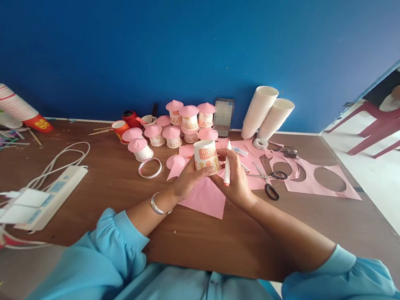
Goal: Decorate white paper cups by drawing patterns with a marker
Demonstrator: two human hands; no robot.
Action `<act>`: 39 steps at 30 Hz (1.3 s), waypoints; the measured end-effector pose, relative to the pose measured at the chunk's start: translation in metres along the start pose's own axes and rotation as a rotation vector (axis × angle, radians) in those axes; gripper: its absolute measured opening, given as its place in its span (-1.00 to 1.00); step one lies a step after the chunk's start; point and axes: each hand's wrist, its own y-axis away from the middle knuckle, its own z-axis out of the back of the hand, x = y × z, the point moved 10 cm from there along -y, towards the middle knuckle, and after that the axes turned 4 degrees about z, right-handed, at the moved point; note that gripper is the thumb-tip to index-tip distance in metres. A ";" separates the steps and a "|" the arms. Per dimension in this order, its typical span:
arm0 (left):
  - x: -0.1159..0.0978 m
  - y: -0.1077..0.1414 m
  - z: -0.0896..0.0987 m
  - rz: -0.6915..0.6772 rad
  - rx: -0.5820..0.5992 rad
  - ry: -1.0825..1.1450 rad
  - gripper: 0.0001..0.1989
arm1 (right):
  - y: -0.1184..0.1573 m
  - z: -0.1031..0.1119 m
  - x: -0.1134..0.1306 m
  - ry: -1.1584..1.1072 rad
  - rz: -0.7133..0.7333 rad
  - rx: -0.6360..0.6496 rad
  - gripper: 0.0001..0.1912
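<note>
A white paper cup [206, 156] with orange and yellow drawings is held upright above the pink sheets, near the middle of the view. My left hand [190, 180] is closed round its left and lower side, the thumb across the front. My right hand [237, 180] is closed on a white marker [227, 165] with an orange tip pointing down, and its fingers reach to the cup's right side. A pink paper sheet [205, 198] lies beneath the hands. Behind stand several small decorated cups with pink cone roofs [190, 112].
Two stacks of white cups [260, 109] stand by the blue wall. Black-handled scissors [272, 192], a tape roll [260, 143] and cut pink paper [326, 186] lie right. A white tape ring [149, 168] and a power strip [58, 196] lie left. A person sits far right.
</note>
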 end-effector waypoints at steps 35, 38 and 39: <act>-0.040 0.007 0.029 -0.275 -0.404 -0.636 -0.47 | 0.006 -0.020 -0.037 -0.597 -0.307 -0.052 -0.49; -0.026 0.001 0.011 -0.209 -0.206 -0.514 -0.49 | 0.004 -0.013 -0.043 -0.547 -0.307 -0.083 -0.53; -0.021 0.000 0.003 -0.176 -0.119 -0.452 -0.50 | 0.003 -0.010 -0.045 -0.513 -0.302 -0.092 -0.55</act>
